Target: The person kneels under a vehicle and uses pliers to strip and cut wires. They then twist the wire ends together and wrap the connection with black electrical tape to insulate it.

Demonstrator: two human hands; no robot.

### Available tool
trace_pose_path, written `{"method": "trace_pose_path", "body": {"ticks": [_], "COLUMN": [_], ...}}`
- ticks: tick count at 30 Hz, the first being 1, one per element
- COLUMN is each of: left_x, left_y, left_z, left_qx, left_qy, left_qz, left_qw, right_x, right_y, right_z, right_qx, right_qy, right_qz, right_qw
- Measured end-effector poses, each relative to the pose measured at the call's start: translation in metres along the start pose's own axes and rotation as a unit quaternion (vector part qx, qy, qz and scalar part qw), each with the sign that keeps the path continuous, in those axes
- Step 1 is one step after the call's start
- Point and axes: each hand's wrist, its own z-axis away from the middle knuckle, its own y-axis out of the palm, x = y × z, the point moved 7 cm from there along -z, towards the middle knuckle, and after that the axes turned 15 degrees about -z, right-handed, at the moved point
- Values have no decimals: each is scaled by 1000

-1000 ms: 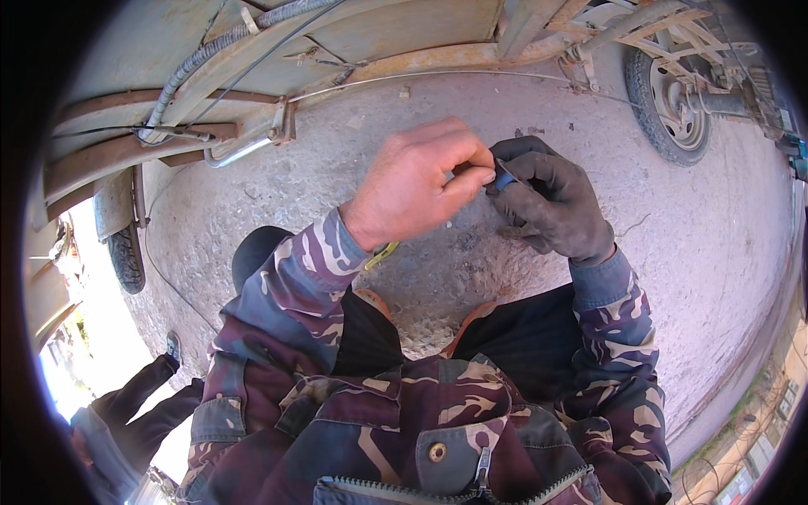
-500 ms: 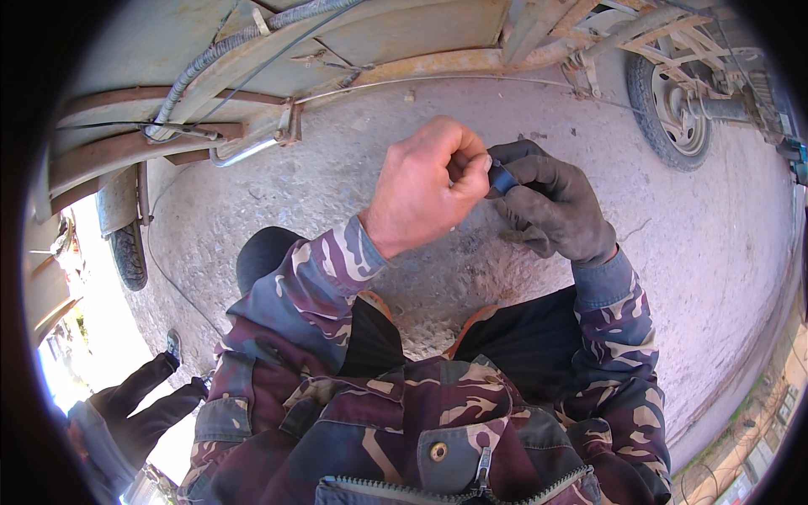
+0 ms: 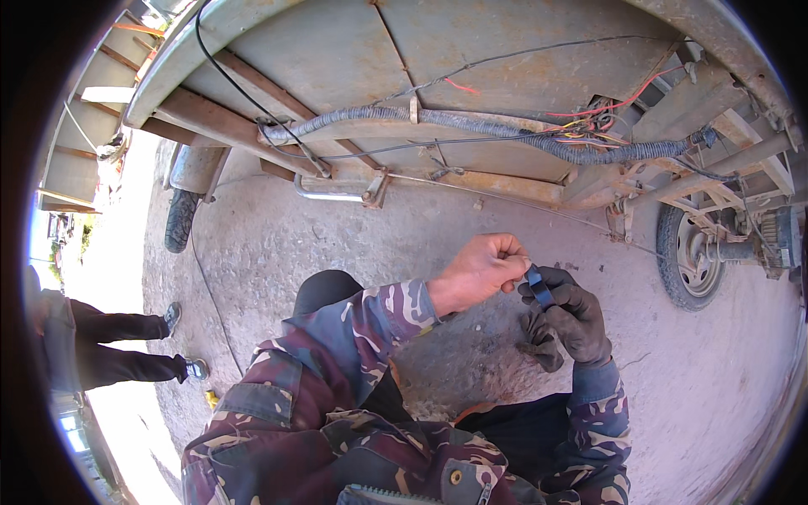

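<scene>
My right hand (image 3: 579, 321), in a dark grey work glove, grips a blue roll of tape (image 3: 539, 288) between thumb and fingers. The roll's shiny outer band faces up. My bare left hand (image 3: 480, 269) is closed in a pinch right at the roll's upper left edge. What its fingertips hold is too small to make out; it may be the tape's end. Both hands are held out over the rough ground, below the underside of a raised vehicle body.
Overhead runs a grey corrugated conduit (image 3: 505, 128), with loose coloured wires (image 3: 589, 126) at its right part. A wheel (image 3: 692, 257) stands at the right. A smaller tyre (image 3: 180, 220) and another person's legs (image 3: 126, 345) are at the left. A thin cable (image 3: 217, 307) crosses the ground.
The view has tilted up, showing more of the vehicle's underside, conduit and wires. Both hands appear lower and further right, still together at the tape roll.
</scene>
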Motion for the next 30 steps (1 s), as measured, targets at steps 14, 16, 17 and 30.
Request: {"method": "trace_pose_path", "body": {"ticks": [14, 16, 17, 30], "left_x": [-4, -4, -4, -56], "left_y": [-7, -9, -12, -55], "left_z": [8, 9, 9, 17], "left_qx": [-3, 2, 5, 16], "left_qy": [21, 5, -4, 76], "left_qz": [95, 109, 117, -94], "left_qw": [995, 994, 993, 993], "right_x": [-1, 0, -1, -8], "right_y": [15, 19, 20, 47], "right_z": [-16, -17, -18, -44], "right_qx": [-84, -81, -87, -22], "right_qy": [12, -4, 4, 116], "right_qz": [-90, -139, -142, -170], "right_qw": [992, 987, 986, 978]}}
